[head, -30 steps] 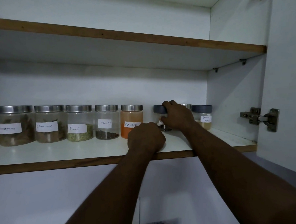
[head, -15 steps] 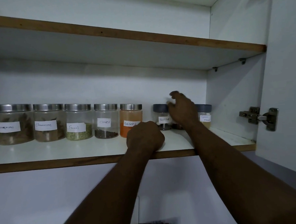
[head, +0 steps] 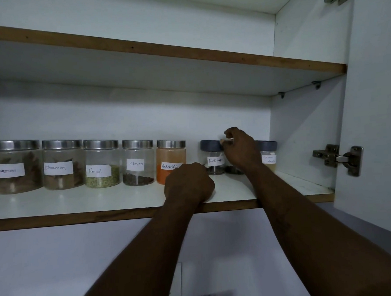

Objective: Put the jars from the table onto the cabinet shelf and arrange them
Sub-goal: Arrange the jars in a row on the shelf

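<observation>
A row of labelled jars stands on the cabinet shelf (head: 102, 201): two cinnamon jars (head: 63, 165), fennel (head: 102, 164), cloves (head: 138, 163) and red chilli powder (head: 171, 157) with steel lids. Right of these are the dark-lidded black pepper jar (head: 213, 157) and garam masala jar (head: 268, 155). My right hand (head: 241, 150) hovers between those two, fingers loosely curled, thumb by the pepper lid. It hides most of another jar (head: 234, 170), whose base shows. My left hand (head: 189, 184) rests as a fist on the shelf front, covering part of the chilli jar.
An upper shelf (head: 162, 52) hangs over the jars. The cabinet side wall (head: 302, 131) closes the right end, and the open door with its hinge (head: 337, 158) stands further right. Bare shelf lies in front of the jars.
My right hand let go of the jar it gripped a second ago, lifted off it, and its fingers now curl loosely above it. The left fist has stayed put.
</observation>
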{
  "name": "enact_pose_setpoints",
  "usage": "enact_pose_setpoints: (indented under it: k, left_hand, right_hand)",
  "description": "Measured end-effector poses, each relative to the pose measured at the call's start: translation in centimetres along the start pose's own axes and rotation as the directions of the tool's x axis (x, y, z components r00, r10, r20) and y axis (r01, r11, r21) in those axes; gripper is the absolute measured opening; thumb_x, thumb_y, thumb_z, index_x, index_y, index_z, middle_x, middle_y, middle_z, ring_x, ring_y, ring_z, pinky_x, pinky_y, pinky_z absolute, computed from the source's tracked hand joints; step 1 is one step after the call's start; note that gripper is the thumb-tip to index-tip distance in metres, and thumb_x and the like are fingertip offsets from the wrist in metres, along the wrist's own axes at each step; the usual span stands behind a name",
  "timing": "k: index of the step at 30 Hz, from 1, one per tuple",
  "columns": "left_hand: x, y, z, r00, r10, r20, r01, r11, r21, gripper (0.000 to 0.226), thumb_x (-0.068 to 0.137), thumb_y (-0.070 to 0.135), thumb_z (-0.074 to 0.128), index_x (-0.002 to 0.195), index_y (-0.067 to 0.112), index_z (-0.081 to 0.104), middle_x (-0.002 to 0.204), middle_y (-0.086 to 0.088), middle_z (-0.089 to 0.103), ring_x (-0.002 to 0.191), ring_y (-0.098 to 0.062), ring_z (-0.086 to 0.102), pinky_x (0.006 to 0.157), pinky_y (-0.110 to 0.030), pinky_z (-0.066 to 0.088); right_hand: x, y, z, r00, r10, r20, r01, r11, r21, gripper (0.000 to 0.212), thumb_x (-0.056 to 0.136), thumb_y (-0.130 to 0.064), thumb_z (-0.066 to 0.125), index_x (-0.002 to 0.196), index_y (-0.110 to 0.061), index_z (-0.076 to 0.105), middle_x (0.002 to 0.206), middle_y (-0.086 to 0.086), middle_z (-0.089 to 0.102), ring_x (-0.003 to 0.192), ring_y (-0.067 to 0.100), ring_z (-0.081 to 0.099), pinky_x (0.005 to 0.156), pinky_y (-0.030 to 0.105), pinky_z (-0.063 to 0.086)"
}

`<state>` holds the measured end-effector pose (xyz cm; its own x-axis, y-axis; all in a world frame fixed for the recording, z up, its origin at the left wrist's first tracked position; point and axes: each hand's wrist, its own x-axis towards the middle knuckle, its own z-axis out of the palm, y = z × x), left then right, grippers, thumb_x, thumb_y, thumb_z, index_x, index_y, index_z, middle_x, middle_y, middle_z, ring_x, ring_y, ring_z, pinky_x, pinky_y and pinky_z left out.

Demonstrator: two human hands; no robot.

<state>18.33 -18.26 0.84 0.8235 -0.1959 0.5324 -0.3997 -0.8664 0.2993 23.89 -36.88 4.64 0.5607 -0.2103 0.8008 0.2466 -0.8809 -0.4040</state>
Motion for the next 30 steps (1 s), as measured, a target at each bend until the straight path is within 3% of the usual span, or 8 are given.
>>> enact_pose_setpoints:
  k: [3,8,17,21,23,26,28,30]
  left_hand:
    - [0.0,0.0,0.1,1.0,-0.004,-0.007,0.004,1.0,-0.001,0.027,0.09,0.035,0.063,0.074,0.024,0.044,0.067,0.006,0.048,0.063,-0.012,0.048,0.064,-0.03,0.042]
    - [0.0,-0.1,0.1,1.0,0.013,-0.021,-0.013,1.0,-0.008,0.024,0.09,0.035,0.062,0.078,0.023,0.047,0.068,0.006,0.046,0.068,-0.014,0.05,0.065,-0.031,0.042]
    - [0.2,-0.2,0.2,1.0,0.016,-0.001,-0.016,1.0,-0.006,0.021,0.092,0.037,0.063,0.087,0.02,0.051,0.07,0.005,0.047,0.071,-0.015,0.052,0.066,-0.031,0.042]
    - [0.1,-0.2,0.1,1.0,0.02,-0.002,-0.02,1.0,-0.007,0.021,0.092,0.037,0.063,0.086,0.02,0.051,0.068,0.006,0.047,0.068,-0.013,0.05,0.065,-0.031,0.042]
    - [0.0,-0.1,0.0,1.0,0.016,-0.015,-0.016,1.0,-0.008,0.021,0.091,0.036,0.063,0.083,0.021,0.051,0.068,0.006,0.048,0.066,-0.013,0.05,0.064,-0.031,0.042]
    - [-0.1,-0.2,-0.1,1.0,-0.009,-0.018,0.008,0.999,-0.048,0.026,0.089,0.035,0.065,0.073,0.024,0.048,0.067,0.006,0.049,0.06,-0.009,0.046,0.057,-0.027,0.037]
    - [-0.1,-0.5,-0.7,1.0,-0.026,0.003,0.026,0.988,-0.154,0.026,0.088,0.034,0.068,0.071,0.02,0.054,0.07,0.006,0.056,0.062,-0.008,0.049,0.053,-0.025,0.035]
    - [0.0,-1.2,-1.5,0.998,-0.059,0.036,0.068,0.936,-0.344,0.026,0.088,0.033,0.07,0.079,0.008,0.069,0.079,0.0,0.07,0.073,-0.016,0.065,0.063,-0.028,0.049]
  right_hand:
    - [-0.1,0.1,0.4,0.991,-0.064,0.114,0.071,0.996,-0.059,0.055,0.089,-0.039,0.069,0.139,-0.021,0.053,0.139,0.004,0.059,0.12,0.025,0.06,0.1,0.042,0.05]
    - [-0.2,0.2,1.4,0.948,-0.163,0.273,0.212,0.964,-0.158,0.062,0.079,-0.041,0.079,0.132,-0.022,0.053,0.127,0.004,0.059,0.11,0.024,0.058,0.087,0.035,0.048]
    - [0.0,0.3,1.8,0.945,-0.198,0.261,0.243,0.958,-0.155,0.058,0.078,-0.035,0.079,0.129,-0.023,0.053,0.124,0.003,0.059,0.107,0.025,0.058,0.08,0.032,0.04]
    - [0.0,0.1,1.6,0.945,-0.19,0.268,0.235,0.96,-0.15,0.065,0.078,-0.036,0.079,0.136,-0.025,0.051,0.132,0.003,0.056,0.114,0.026,0.058,0.086,0.034,0.046]
    - [-0.1,-0.2,1.1,0.963,-0.155,0.219,0.184,0.975,-0.123,0.073,0.08,-0.034,0.076,0.145,-0.027,0.044,0.146,0.004,0.049,0.117,0.026,0.058,0.094,0.039,0.051]
    - [-0.2,-0.4,0.2,0.997,-0.073,-0.015,0.072,0.995,-0.07,0.064,0.089,-0.024,0.068,0.148,-0.023,0.042,0.148,0.006,0.05,0.111,0.026,0.064,0.096,0.041,0.053]
    - [-0.3,-0.4,-0.5,0.983,-0.021,-0.182,0.014,0.999,-0.041,0.053,0.092,-0.017,0.064,0.142,-0.016,0.048,0.14,0.006,0.058,0.114,0.029,0.064,0.095,0.039,0.05]
    - [-0.4,-0.3,-1.1,0.963,0.026,-0.268,-0.028,1.0,-0.007,0.045,0.093,-0.014,0.062,0.137,-0.014,0.051,0.135,0.004,0.063,0.114,0.028,0.064,0.092,0.033,0.047]
